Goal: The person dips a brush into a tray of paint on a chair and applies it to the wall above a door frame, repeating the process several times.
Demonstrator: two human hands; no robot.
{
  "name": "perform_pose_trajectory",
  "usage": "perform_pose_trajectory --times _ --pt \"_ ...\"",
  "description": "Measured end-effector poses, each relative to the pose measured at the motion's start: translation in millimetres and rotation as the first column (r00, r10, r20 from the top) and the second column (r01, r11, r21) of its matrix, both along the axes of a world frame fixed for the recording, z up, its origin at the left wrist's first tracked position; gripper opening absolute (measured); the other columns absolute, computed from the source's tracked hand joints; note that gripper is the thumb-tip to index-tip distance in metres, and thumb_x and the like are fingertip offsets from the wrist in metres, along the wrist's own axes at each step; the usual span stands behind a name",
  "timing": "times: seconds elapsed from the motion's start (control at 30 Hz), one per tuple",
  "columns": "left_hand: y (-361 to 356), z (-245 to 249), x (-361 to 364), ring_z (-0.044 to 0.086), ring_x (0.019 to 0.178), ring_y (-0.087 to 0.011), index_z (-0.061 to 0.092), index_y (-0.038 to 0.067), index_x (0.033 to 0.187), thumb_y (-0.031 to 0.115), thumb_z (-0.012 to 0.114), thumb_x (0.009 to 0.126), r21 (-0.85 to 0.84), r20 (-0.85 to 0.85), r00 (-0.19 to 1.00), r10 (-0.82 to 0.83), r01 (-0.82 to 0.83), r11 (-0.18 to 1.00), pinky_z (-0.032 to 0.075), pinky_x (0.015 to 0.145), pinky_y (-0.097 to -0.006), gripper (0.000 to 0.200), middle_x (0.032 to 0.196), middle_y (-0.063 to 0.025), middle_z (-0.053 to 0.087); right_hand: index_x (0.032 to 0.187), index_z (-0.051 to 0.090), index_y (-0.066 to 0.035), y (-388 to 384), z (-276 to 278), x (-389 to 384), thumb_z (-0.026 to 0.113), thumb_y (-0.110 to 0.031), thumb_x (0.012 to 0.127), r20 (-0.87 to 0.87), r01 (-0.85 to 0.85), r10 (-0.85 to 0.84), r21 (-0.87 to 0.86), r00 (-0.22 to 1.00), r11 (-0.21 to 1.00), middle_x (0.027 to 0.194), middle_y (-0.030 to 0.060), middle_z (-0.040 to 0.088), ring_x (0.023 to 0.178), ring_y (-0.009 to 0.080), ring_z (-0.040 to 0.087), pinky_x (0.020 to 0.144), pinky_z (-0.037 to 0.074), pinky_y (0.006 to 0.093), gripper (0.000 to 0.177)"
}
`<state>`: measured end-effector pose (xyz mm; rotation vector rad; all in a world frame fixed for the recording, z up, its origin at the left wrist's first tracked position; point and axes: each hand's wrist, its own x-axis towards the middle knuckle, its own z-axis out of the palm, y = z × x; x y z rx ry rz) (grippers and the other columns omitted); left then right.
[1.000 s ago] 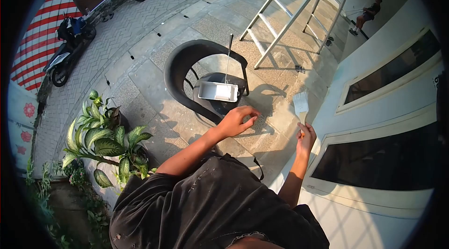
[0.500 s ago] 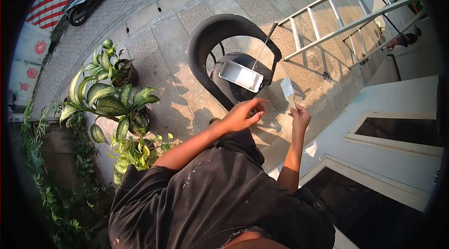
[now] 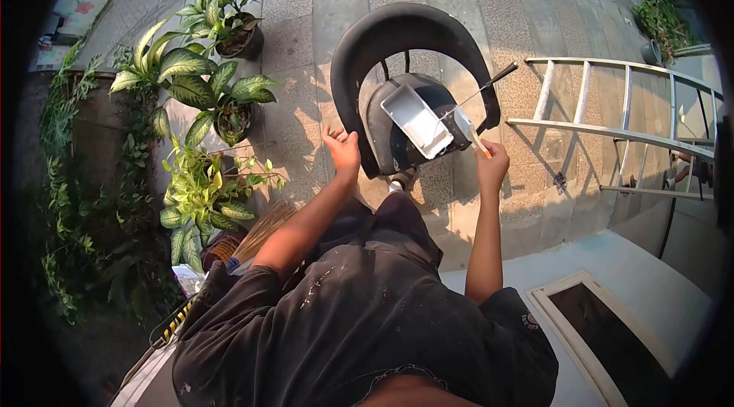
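My right hand [image 3: 493, 166] is closed on the handle of a flat paint brush [image 3: 468, 128], whose pale bristles are beside the tray at the chair seat. My left hand [image 3: 342, 153] is raised near the left arm of the chair, fingers apart, holding nothing. On the seat of the black chair [image 3: 352, 43] lies a white rectangular tray [image 3: 417, 118] with white material at its near end. A thin rod with a dark handle [image 3: 505, 71] slants from the tray over the chair's right arm.
Potted plants [image 3: 187, 89] line the left side, with a straw broom [image 3: 264, 232] below them. A metal ladder [image 3: 604, 129] extends to the right. A white wall with a framed window [image 3: 604, 330] is at lower right. Part of another person [image 3: 679, 170] shows behind the ladder.
The view has turned, and the motorbike is out of sight. My right hand has brought the brush next to the tray. My left hand has moved left, away from the front of the chair.
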<state>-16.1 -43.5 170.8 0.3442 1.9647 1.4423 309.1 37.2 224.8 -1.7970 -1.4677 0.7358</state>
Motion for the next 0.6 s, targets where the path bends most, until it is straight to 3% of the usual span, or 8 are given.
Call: perform_pose_trajectory --times 0.03,0.1,0.2,0.3,0.37,0.47,0.5,0.6 --pt "4 -25 -2 0.057 0.107 -0.0244 0.025 0.003 0.147 0.017 0.073 0.085 -0.022 0.004 1.000 0.020 -0.020 1.000 0.047 0.094 -0.0372 0.080 0.129 -0.0159 0.049 0.100 0.073 0.004 9 2 -2 0.072 0.002 0.077 0.004 -0.020 0.020 -0.022 1.000 1.000 0.094 0.0123 0.067 0.082 0.0252 0.069 0.072 0.055 0.0315 0.023" --pt "9 -68 -5 0.050 0.124 -0.0337 0.024 0.002 0.149 0.034 0.078 0.082 -0.347 -0.358 0.931 -0.072 -0.061 0.936 0.037 0.107 -0.0481 0.092 0.138 -0.0201 0.044 0.098 0.073 0.004 23 -1 -7 0.073 0.001 0.077 0.060 -0.052 0.054 -0.038 0.997 0.998 0.092 0.0126 0.067 0.079 0.0251 0.068 0.071 0.054 0.0317 0.021" --pt "22 -110 7 0.042 0.134 -0.0388 0.022 0.002 0.150 0.048 0.078 0.078 -0.505 -0.340 0.932 -0.122 -0.071 0.860 0.026 0.113 -0.0548 0.102 0.145 -0.0217 0.040 0.095 0.072 0.004 44 -35 -15 0.076 -0.002 0.078 0.033 -0.115 0.114 0.002 0.993 0.993 0.090 0.0124 0.068 0.079 0.0238 0.068 0.072 0.053 0.0311 0.019" --pt "25 -143 28 0.042 0.136 -0.0367 0.025 0.001 0.150 0.049 0.075 0.079 -0.616 -0.407 0.877 -0.256 -0.057 0.785 0.028 0.113 -0.0553 0.099 0.145 -0.0198 0.043 0.094 0.072 0.004 59 -57 -35 0.077 -0.004 0.079 -0.040 -0.123 0.123 0.002 0.992 0.992 0.090 0.0116 0.069 0.082 0.0206 0.068 0.073 0.053 0.0308 0.018" --pt "25 -171 36 0.053 0.123 -0.0366 0.038 0.004 0.143 0.042 0.075 0.077 -0.469 -0.667 0.728 -0.156 -0.249 0.847 0.034 0.107 -0.0518 0.085 0.131 -0.0195 0.055 0.095 0.072 0.004 71 -78 -52 0.077 -0.004 0.079 -0.078 -0.114 0.117 0.037 0.990 0.993 0.091 0.0121 0.070 0.083 0.0202 0.068 0.074 0.054 0.0307 0.019" --pt "36 -164 42 0.054 0.118 -0.0375 0.040 0.004 0.141 0.035 0.073 0.076 -0.488 -0.675 0.725 -0.137 -0.300 0.820 0.038 0.104 -0.0477 0.079 0.127 -0.0195 0.056 0.095 0.072 0.004 91 -132 -72 0.075 -0.004 0.081 -0.228 -0.138 0.156 0.092 0.961 0.986 0.093 0.0130 0.070 0.084 0.0203 0.068 0.074 0.054 0.0309 0.017" --pt "31 -176 44 0.055 0.114 -0.0380 0.040 0.004 0.141 0.034 0.072 0.075 -0.474 -0.714 0.686 -0.141 -0.325 0.818 0.040 0.100 -0.0478 0.079 0.124 -0.0191 0.057 0.095 0.071 0.003 102 -152 -87 0.072 -0.005 0.084 -0.167 -0.183 0.177 -0.019 0.970 0.983 0.091 0.0134 0.070 0.082 0.0213 0.069 0.072 0.054 0.0317 0.013" --pt "31 -174 44 0.057 0.109 -0.0392 0.041 0.003 0.140 0.033 0.072 0.074 -0.440 -0.759 0.640 -0.124 -0.362 0.822 0.044 0.093 -0.0482 0.078 0.119 -0.0189 0.058 0.094 0.071 0.001 117 -189 -112 0.070 -0.006 0.085 -0.153 -0.297 0.298 0.027 0.942 0.955 0.088 0.0141 0.071 0.078 0.0230 0.069 0.070 0.054 0.0328 0.011"
